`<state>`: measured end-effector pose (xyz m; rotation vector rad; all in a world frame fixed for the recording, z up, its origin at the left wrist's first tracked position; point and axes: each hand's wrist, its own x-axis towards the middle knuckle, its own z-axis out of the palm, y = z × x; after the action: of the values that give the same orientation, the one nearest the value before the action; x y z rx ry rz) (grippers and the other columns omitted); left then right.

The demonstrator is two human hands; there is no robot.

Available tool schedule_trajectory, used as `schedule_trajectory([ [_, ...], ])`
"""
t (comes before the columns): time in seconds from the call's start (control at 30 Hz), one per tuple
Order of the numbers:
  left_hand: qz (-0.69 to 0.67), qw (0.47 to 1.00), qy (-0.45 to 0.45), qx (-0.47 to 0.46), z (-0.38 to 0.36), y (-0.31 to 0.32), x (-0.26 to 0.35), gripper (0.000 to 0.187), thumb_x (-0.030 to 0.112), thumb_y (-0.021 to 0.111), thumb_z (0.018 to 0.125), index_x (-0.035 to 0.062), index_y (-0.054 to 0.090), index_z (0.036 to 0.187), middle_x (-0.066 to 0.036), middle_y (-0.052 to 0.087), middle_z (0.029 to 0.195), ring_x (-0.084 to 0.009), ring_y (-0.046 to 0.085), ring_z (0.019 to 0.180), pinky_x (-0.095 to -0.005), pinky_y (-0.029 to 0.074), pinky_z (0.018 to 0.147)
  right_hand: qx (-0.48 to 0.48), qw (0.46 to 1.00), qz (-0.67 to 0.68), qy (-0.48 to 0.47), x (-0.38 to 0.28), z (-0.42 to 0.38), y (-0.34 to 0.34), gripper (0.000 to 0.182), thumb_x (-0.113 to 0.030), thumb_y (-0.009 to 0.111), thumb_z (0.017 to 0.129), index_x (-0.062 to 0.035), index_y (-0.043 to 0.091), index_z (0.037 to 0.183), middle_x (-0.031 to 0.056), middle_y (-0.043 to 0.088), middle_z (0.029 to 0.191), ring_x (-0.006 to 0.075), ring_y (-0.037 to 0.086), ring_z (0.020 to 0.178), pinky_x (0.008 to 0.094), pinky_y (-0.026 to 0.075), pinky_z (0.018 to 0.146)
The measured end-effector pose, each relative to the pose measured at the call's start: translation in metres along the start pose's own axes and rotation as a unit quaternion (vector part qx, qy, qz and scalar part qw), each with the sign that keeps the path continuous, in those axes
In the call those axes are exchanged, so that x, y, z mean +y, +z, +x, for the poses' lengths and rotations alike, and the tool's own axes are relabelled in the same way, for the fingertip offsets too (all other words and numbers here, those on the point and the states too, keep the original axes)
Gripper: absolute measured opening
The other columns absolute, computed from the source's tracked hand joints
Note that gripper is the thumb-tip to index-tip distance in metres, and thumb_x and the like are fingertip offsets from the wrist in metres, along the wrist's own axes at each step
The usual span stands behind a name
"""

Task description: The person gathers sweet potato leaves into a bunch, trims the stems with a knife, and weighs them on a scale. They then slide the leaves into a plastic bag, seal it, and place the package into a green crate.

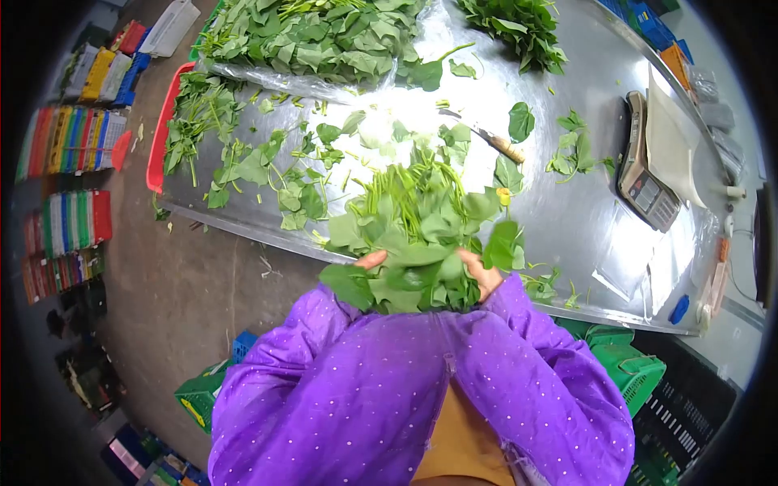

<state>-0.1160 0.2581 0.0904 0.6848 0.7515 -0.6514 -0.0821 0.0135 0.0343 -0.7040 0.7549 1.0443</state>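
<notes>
A bunch of leafy greens (405,206) with pale green stems lies at the table's near edge, stems pointing away from me and leaves towards my body. My left hand (371,259) is closed around its left side; only the thumb area shows above the leaves. On the other side my right hand (482,274) grips the same bunch, its fingers partly hidden by foliage. Beyond the bunch, a knife (504,148) with a wooden handle rests on the metal table (567,211). Loose leafy sprigs (279,174) are scattered to the left.
A large pile of greens (324,36) sits on clear plastic at the back, with another bunch (519,32) beside it. A digital scale (646,194) stands at the right. A red crate (168,121) edges the left end. Green crates (628,364) are below the table.
</notes>
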Motion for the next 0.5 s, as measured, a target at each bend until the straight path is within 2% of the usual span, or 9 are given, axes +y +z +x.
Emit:
schedule_trajectory([
  [0.03, -0.070, 0.983, -0.138, -0.097, 0.033, -0.041, -0.010, 0.051, 0.027, 0.058, 0.080, -0.0011, 0.047, 0.121, -0.013, 0.058, 0.112, -0.0248, 0.060, 0.096, -0.0379, 0.048, 0.086, 0.005, 1.000, 0.009, -0.014, 0.002, -0.004, 0.005, 0.050, -0.022, 0.061, 0.082, -0.0043, 0.044, 0.126, 0.0105, 0.057, 0.112, 0.0192, 0.059, 0.094, 0.0322, 0.051, 0.078],
  [0.07, -0.022, 0.991, -0.088, -0.098, 0.025, -0.038, -0.007, 0.050, 0.027, 0.059, 0.080, -0.0006, 0.047, 0.121, -0.013, 0.058, 0.113, -0.0253, 0.060, 0.097, -0.0380, 0.048, 0.086, 0.013, 0.999, 0.018, -0.023, 0.004, -0.012, 0.011, 0.048, -0.021, 0.060, 0.083, -0.0045, 0.045, 0.125, 0.0104, 0.057, 0.111, 0.0191, 0.059, 0.094, 0.0319, 0.051, 0.078],
  [0.13, 0.079, 0.991, 0.016, -0.103, 0.006, -0.021, 0.007, 0.049, 0.027, 0.059, 0.080, 0.0004, 0.049, 0.120, -0.013, 0.058, 0.113, -0.0261, 0.059, 0.097, -0.0381, 0.048, 0.086, 0.058, 0.988, -0.121, -0.082, -0.015, -0.044, 0.050, 0.040, -0.020, 0.056, 0.085, -0.0041, 0.050, 0.122, 0.0096, 0.058, 0.110, 0.0192, 0.058, 0.097, 0.0322, 0.050, 0.079],
  [0.23, 0.000, 0.990, -0.004, -0.141, 0.015, -0.005, 0.015, 0.042, 0.022, 0.057, 0.080, 0.0006, 0.051, 0.116, -0.014, 0.059, 0.109, -0.0254, 0.059, 0.096, -0.0374, 0.048, 0.083, 0.032, 0.933, -0.232, -0.272, -0.006, -0.032, 0.043, 0.037, -0.021, 0.056, 0.085, -0.0030, 0.052, 0.117, 0.0106, 0.059, 0.107, 0.0201, 0.058, 0.093, 0.0343, 0.050, 0.077],
  [0.3, -0.016, 0.965, 0.061, -0.253, 0.063, -0.043, -0.022, 0.035, 0.018, 0.051, 0.084, 0.0011, 0.051, 0.114, -0.014, 0.059, 0.107, -0.0233, 0.059, 0.095, -0.0377, 0.048, 0.082, 0.028, 0.993, -0.044, -0.101, 0.005, 0.006, 0.019, 0.034, -0.021, 0.056, 0.085, -0.0020, 0.053, 0.114, 0.0105, 0.060, 0.104, 0.0195, 0.059, 0.090, 0.0346, 0.050, 0.076],
  [0.33, -0.011, 0.965, 0.063, -0.256, 0.073, -0.057, -0.028, 0.035, 0.018, 0.051, 0.084, 0.0011, 0.051, 0.114, -0.014, 0.059, 0.107, -0.0233, 0.059, 0.095, -0.0377, 0.048, 0.082, 0.020, 0.998, 0.052, -0.017, 0.006, 0.017, 0.018, 0.033, -0.020, 0.056, 0.085, -0.0016, 0.054, 0.112, 0.0104, 0.060, 0.102, 0.0193, 0.059, 0.088, 0.0347, 0.050, 0.076],
  [0.37, -0.008, 0.965, 0.042, -0.259, 0.084, -0.069, -0.036, 0.035, 0.019, 0.050, 0.085, 0.0008, 0.051, 0.115, -0.014, 0.059, 0.109, -0.0235, 0.059, 0.095, -0.0378, 0.048, 0.083, 0.142, 0.987, 0.048, -0.052, 0.007, 0.009, 0.032, 0.030, -0.019, 0.054, 0.085, 0.0003, 0.055, 0.107, 0.0084, 0.061, 0.096, 0.0180, 0.060, 0.084, 0.0362, 0.050, 0.074],
  [0.47, -0.017, 0.966, -0.036, -0.254, 0.095, -0.143, -0.050, 0.037, 0.022, 0.046, 0.087, 0.0001, 0.050, 0.118, -0.013, 0.057, 0.113, -0.0240, 0.058, 0.098, -0.0379, 0.047, 0.085, 0.030, 0.982, -0.003, -0.187, 0.012, -0.023, 0.048, 0.032, -0.020, 0.051, 0.087, -0.0005, 0.052, 0.112, 0.0093, 0.059, 0.099, 0.0203, 0.060, 0.084, 0.0391, 0.051, 0.074],
  [0.5, -0.021, 0.966, -0.064, -0.251, 0.121, -0.147, -0.049, 0.038, 0.022, 0.044, 0.088, -0.0002, 0.049, 0.118, -0.013, 0.056, 0.114, -0.0242, 0.057, 0.098, -0.0380, 0.046, 0.086, -0.013, 0.930, -0.239, -0.280, 0.022, -0.011, 0.016, 0.030, -0.020, 0.049, 0.088, -0.0019, 0.051, 0.113, 0.0094, 0.058, 0.101, 0.0206, 0.059, 0.087, 0.0386, 0.051, 0.074],
])
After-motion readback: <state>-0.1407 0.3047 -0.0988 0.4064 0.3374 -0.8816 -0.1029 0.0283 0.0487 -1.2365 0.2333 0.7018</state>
